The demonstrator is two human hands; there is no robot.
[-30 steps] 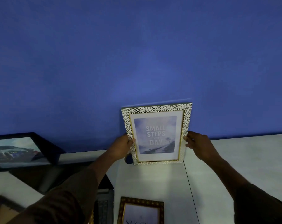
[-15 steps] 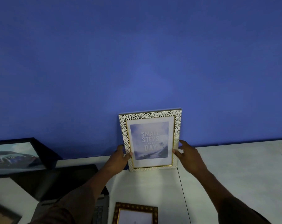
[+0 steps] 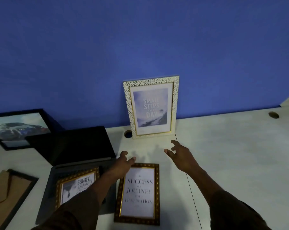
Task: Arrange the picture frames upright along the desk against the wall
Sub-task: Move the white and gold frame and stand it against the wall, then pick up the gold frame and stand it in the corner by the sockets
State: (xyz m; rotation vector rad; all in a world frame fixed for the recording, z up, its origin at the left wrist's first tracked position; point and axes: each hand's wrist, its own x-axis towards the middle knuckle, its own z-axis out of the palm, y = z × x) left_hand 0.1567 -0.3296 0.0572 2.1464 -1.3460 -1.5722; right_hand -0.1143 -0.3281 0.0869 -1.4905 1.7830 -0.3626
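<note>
A white pebble-patterned frame [image 3: 151,107] reading "Small Steps Every Day" stands upright on the white desk [image 3: 231,155], leaning against the blue wall [image 3: 140,39]. My left hand [image 3: 123,163] hovers open just above the top edge of a dark gold-trimmed frame [image 3: 138,194] reading "Success is a Journey", which lies flat. My right hand [image 3: 180,155] is open with fingers spread, a little below the standing frame and apart from it. A second gold-trimmed frame [image 3: 74,185] lies flat on a laptop, partly hidden by my left arm.
An open dark laptop [image 3: 71,146] sits left of centre. A black frame with a car picture [image 3: 19,128] leans at the far left. Another frame lies face down [image 3: 9,196] at the lower left. Cable holes [image 3: 128,133] [image 3: 273,115] are cut into the desk.
Both hands have let go of the white frame and drawn back toward me; it now stands alone against the wall. The view has tilted down, showing the flat frames.
</note>
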